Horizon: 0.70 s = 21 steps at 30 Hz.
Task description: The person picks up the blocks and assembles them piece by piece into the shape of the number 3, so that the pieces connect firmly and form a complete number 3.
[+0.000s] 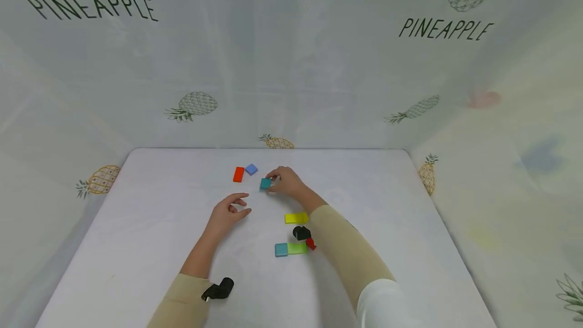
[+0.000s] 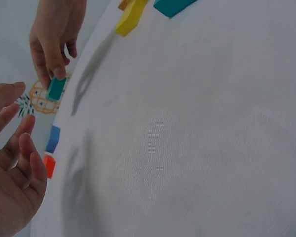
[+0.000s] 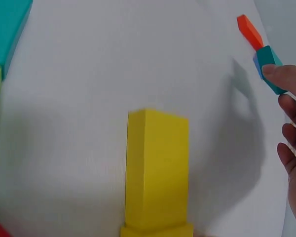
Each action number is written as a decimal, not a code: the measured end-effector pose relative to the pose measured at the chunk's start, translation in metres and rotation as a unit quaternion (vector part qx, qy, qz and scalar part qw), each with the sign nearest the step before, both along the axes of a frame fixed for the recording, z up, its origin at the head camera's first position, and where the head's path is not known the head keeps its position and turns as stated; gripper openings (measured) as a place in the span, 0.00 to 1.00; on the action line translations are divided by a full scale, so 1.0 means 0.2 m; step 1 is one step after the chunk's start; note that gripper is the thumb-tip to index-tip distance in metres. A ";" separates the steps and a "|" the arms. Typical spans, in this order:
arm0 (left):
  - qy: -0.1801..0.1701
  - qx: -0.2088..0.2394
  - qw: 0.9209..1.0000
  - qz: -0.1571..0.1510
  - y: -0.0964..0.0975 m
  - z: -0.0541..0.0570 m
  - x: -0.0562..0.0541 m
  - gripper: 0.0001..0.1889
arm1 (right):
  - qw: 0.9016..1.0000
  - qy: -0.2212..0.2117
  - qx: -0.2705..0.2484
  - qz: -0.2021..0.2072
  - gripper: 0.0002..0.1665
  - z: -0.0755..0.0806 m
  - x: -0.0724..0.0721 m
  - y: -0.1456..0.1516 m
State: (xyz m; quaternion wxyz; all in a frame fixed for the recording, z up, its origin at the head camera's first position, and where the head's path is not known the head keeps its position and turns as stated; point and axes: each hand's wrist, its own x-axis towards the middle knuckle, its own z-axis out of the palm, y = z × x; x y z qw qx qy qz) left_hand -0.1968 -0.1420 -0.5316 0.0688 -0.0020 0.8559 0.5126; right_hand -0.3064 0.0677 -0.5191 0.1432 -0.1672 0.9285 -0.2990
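Observation:
A small teal block is pinched between the thumb and fingers of my right hand. In the right wrist view a shadow lies on the table apart from this teal block, which looks raised. My left hand hovers to the left and nearer, its fingers loosely bent around nothing. Beyond both hands lie a red block and a blue block, close together. In the left wrist view the left hand appears at the left edge, below the right hand.
Under the right forearm lies a yellow block, partly covered by the sleeve. Nearer, another teal block touches a lime green block, with a small red piece beside it. A pineapple-print sheet hangs behind the white table.

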 end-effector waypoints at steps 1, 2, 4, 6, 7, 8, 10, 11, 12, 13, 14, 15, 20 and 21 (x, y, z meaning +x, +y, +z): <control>-0.003 0.000 1.000 -0.001 0.01 0.00 0.00 0.25 | 1.000 -0.003 -0.001 -0.001 0.20 0.00 0.00 0.02; -0.006 -0.001 1.000 -0.003 0.03 0.00 0.00 0.25 | 1.000 -0.005 -0.002 -0.003 0.20 0.00 0.01 0.04; -0.010 -0.002 1.000 -0.005 0.05 0.00 0.00 0.24 | 1.000 -0.008 -0.004 -0.006 0.20 0.01 0.01 0.08; -0.012 -0.002 1.000 -0.008 0.08 0.01 0.00 0.24 | 1.000 -0.015 -0.008 -0.012 0.20 0.00 0.01 0.12; -0.013 -0.001 1.000 -0.009 0.09 0.01 0.00 0.24 | 1.000 -0.017 -0.009 -0.014 0.20 0.01 0.02 0.13; -0.013 0.000 1.000 -0.010 0.10 0.01 0.00 0.24 | 1.000 -0.019 -0.012 -0.016 0.20 0.00 0.02 0.14; -0.014 0.000 1.000 -0.013 0.13 0.00 -0.01 0.24 | 0.999 -0.021 -0.017 -0.020 0.20 0.00 0.02 0.18; -0.014 -0.001 1.000 -0.015 0.14 0.00 -0.01 0.24 | 0.999 -0.023 -0.019 -0.023 0.20 -0.01 0.02 0.19; -0.014 -0.002 1.000 -0.016 0.15 -0.01 -0.02 0.24 | 0.999 -0.023 -0.021 -0.023 0.19 -0.01 0.02 0.21; -0.012 -0.003 1.000 -0.019 0.16 -0.02 -0.02 0.24 | 0.999 -0.024 -0.023 -0.025 0.20 -0.01 0.02 0.23; -0.011 -0.006 1.000 -0.023 0.17 -0.03 -0.03 0.24 | 0.999 -0.022 -0.021 -0.027 0.20 -0.02 0.02 0.24; -0.010 -0.008 1.000 -0.027 0.18 -0.03 -0.03 0.24 | 0.999 -0.022 -0.020 -0.029 0.20 -0.02 0.02 0.26; -0.006 -0.020 0.998 -0.059 0.24 -0.04 -0.05 0.23 | 0.998 -0.024 -0.015 -0.050 0.20 -0.04 0.03 0.33; -0.004 -0.023 0.998 -0.065 0.25 -0.04 -0.05 0.23 | 0.998 -0.026 -0.016 -0.054 0.20 -0.05 0.03 0.34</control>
